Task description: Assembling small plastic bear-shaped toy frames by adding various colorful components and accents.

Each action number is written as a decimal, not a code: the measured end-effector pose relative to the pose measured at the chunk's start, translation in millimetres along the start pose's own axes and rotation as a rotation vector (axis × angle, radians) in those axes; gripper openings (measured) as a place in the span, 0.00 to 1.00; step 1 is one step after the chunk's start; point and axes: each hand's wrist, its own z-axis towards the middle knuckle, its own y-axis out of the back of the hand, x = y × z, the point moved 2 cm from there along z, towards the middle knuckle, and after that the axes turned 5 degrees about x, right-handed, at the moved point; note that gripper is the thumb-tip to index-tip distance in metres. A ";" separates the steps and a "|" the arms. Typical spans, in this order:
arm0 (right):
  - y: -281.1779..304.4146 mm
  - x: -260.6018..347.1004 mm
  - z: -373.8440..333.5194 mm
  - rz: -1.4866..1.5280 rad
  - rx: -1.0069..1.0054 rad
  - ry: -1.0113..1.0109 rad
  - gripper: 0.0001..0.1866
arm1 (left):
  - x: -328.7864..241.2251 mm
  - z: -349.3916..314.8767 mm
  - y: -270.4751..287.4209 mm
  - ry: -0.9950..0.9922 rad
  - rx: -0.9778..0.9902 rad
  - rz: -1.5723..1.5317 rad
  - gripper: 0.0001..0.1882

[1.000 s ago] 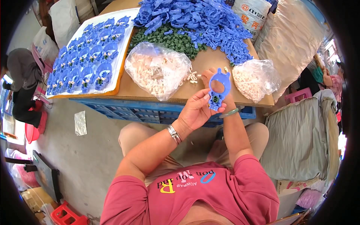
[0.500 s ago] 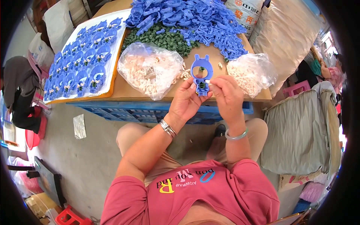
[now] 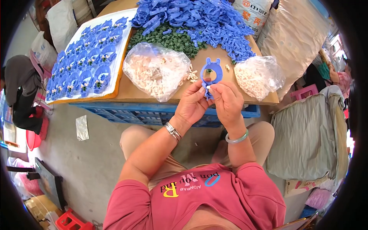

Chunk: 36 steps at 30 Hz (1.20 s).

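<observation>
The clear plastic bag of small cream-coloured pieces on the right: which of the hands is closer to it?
Right. The right hand is just left of the clear plastic bag; the left hand is farther left, beyond the right hand.

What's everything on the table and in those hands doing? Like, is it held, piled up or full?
Left hand: closed on the blue eared piece
Right hand: pinching the small white piece
Blue eared piece: held up, lower part partly hidden
Small white piece: held
White tray: covered with assembled blue pieces
Blue parts: heaped
Green parts: heaped
Two clear bags: holding pale pieces
</observation>
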 end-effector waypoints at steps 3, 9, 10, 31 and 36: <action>-1.9 -3.0 -1.7 -0.023 0.001 0.009 0.04 | 0.4 -0.3 -4.0 -0.009 -0.003 0.001 0.15; -3.7 -5.8 -4.7 -0.032 0.049 -0.004 0.05 | 0.3 -1.9 -6.4 0.014 0.015 -0.057 0.16; -5.2 -5.9 -4.2 -0.035 0.084 0.000 0.05 | 0.1 -2.1 -5.2 0.013 0.014 -0.056 0.16; -1.8 -1.6 -8.1 -0.063 0.039 -0.016 0.05 | -0.4 -1.8 -3.3 0.050 -0.011 -0.057 0.19; 0.2 3.6 -9.7 -0.162 0.027 0.050 0.06 | -1.7 -1.4 -6.4 0.056 0.003 -0.032 0.16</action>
